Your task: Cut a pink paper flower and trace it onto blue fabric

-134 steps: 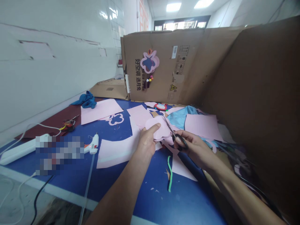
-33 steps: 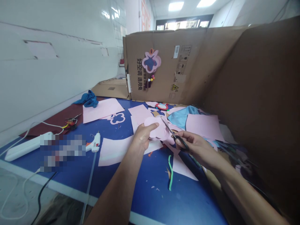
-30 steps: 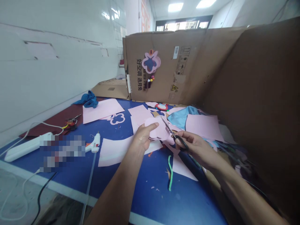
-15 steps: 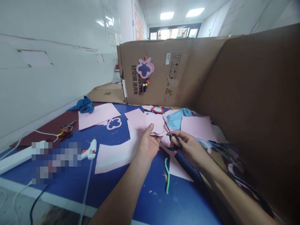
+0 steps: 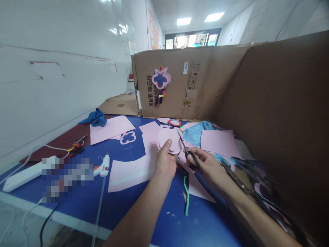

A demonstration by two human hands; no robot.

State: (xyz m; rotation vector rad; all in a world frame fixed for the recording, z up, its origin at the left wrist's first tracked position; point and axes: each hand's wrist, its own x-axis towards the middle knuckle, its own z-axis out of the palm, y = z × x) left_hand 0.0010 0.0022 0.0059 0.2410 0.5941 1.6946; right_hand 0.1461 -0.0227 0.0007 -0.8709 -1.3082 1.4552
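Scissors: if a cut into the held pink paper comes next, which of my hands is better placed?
Probably your right hand: it holds the scissors by the handles, blades beside the paper. Your left hand is occupied gripping that paper, thumb on top.

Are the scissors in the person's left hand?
No, the right hand grips the scissors, while the left hand holds pink paper.
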